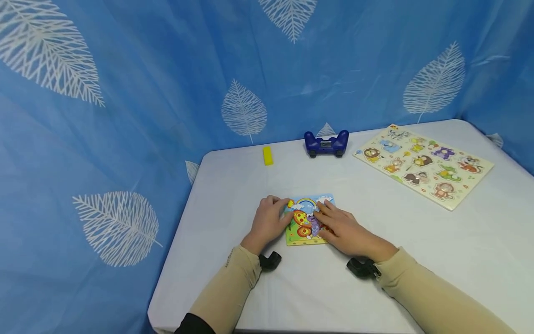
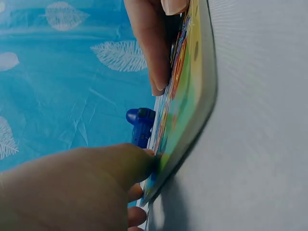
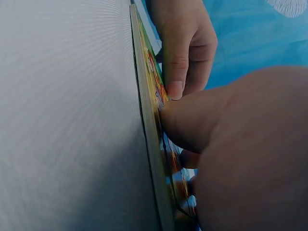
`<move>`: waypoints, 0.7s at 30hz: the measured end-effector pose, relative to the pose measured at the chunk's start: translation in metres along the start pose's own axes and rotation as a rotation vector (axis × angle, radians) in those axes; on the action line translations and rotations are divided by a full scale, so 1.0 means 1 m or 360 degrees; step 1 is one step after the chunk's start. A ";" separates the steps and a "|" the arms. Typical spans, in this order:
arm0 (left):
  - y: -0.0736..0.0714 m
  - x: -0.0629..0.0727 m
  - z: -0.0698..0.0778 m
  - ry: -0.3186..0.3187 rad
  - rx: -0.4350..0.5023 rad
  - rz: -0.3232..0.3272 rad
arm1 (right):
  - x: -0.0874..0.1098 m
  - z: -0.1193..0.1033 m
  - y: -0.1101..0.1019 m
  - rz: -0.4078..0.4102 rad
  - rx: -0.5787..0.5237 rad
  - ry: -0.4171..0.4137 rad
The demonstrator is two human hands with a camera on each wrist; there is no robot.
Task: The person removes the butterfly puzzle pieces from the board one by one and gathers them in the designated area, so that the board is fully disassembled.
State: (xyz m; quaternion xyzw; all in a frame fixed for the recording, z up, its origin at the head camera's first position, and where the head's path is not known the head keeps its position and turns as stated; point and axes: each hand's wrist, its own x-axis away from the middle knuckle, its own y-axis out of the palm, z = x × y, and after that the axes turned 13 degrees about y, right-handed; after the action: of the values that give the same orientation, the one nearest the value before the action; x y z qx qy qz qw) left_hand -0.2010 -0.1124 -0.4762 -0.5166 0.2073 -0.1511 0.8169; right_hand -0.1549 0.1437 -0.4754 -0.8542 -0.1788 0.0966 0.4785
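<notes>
A small jigsaw puzzle board [image 1: 298,240] lies flat on the white table, printed with a rainbow, a purple cartoon insect and round red-orange shapes. My left hand [image 1: 268,221] rests at its left side, with index finger and thumb touching the top face; the other fingers sit by the edge, partly hidden. From the right, my right hand [image 1: 344,228] lies over the picture, spread fingertips on its upper right and the thumb [image 3: 185,120] on the lower part. This hand covers the board's right side. The board's thick pale edge [image 2: 204,72] shows in the left wrist view.
Behind the board are a yellow block [image 1: 268,156] and a dark blue game controller [image 1: 326,144]. A larger animal puzzle board [image 1: 452,204] lies at the back right. Blue leaf-print cloth [image 1: 167,93] hangs behind and to the left of the white table [image 1: 217,208].
</notes>
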 end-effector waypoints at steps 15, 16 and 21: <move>-0.008 0.002 0.006 0.0128 -0.0217 -0.0045 | 0.001 0.000 -0.001 0.0003 0.0052 0.0000; -0.008 0.002 0.006 0.0129 -0.0217 -0.0052 | 0.001 0.000 -0.001 -0.0007 0.0049 0.0002; -0.008 0.001 0.006 0.0133 -0.0177 -0.0081 | 0.001 -0.001 -0.004 0.0004 0.0080 -0.0023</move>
State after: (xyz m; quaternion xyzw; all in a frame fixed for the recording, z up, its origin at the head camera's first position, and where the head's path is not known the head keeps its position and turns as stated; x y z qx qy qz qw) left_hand -0.1978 -0.1112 -0.4671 -0.5596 0.2361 -0.1813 0.7735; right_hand -0.1541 0.1448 -0.4716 -0.8415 -0.1787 0.1079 0.4983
